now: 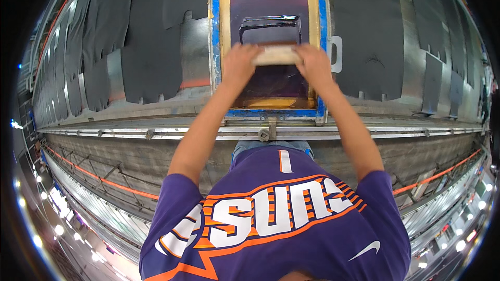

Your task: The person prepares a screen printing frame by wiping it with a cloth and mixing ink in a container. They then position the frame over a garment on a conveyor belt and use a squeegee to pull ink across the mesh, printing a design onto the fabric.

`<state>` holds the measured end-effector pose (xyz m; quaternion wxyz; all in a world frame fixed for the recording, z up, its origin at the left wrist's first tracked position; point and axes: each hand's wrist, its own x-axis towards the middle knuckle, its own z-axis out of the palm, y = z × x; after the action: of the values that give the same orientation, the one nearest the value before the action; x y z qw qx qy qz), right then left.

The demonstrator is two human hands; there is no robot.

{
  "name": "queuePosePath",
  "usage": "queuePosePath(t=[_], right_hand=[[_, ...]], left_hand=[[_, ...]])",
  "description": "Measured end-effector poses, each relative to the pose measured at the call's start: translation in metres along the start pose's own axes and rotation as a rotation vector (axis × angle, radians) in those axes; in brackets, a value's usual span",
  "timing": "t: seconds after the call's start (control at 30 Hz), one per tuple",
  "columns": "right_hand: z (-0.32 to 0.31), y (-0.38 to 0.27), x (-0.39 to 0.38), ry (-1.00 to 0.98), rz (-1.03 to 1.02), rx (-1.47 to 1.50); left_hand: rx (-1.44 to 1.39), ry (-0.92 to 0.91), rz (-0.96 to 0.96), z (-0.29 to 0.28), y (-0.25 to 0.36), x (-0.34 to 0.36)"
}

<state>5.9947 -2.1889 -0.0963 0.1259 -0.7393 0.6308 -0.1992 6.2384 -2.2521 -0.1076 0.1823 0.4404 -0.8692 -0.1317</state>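
Note:
Both my arms reach forward over a screen printing frame [216, 31] with blue and tan tape along its inner edges. My left hand [241, 65] grips the left end of a squeegee [276, 55] with a pale wooden handle. At its right end my right hand [314, 66] is closed round the same handle. The squeegee lies crosswise over the dark mesh [268, 0], its blade hidden under the handle. Just beyond it, glossy dark ink [271, 20] forms a wet outline on the mesh.
Dark fabric pieces [153, 36] lie along the long metal table on the left, with more dark pieces [367, 31] on the right. A light metal handle [337, 54] juts from the frame's right side. A metal rail [198, 133] runs along the table's near edge.

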Motion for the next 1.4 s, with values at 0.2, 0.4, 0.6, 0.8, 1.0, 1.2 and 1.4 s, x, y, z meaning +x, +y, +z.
queuePosePath(t=[0.2,0.4,0.6,0.8,1.0,1.2,1.4], right_hand=[[-0.016,-0.039,-0.060,-0.123,0.048,0.024],[-0.038,0.022,0.077,0.036,-0.019,-0.027],[0.001,0.032,0.061,0.096,0.168,0.164],[0.005,-0.029,-0.076,0.025,0.153,0.211],[-0.012,0.032,-0.062,0.182,0.274,0.531],[0.011,0.103,-0.002,0.427,0.720,0.543],[-0.040,0.052,0.018,0.474,0.638,0.391]], left_hand=[[-0.131,-0.085,-0.031,-0.017,0.022,-0.061],[-0.105,-0.089,-0.045,-0.019,-0.030,0.081],[-0.082,-0.019,0.028,-0.002,-0.024,0.077],[-0.047,-0.139,-0.002,-0.016,0.035,-0.054],[-0.113,-0.165,0.014,-0.032,0.053,-0.074],[-0.170,-0.179,0.009,-0.036,0.054,-0.080],[-0.257,-0.053,0.047,-0.037,0.038,-0.120]])
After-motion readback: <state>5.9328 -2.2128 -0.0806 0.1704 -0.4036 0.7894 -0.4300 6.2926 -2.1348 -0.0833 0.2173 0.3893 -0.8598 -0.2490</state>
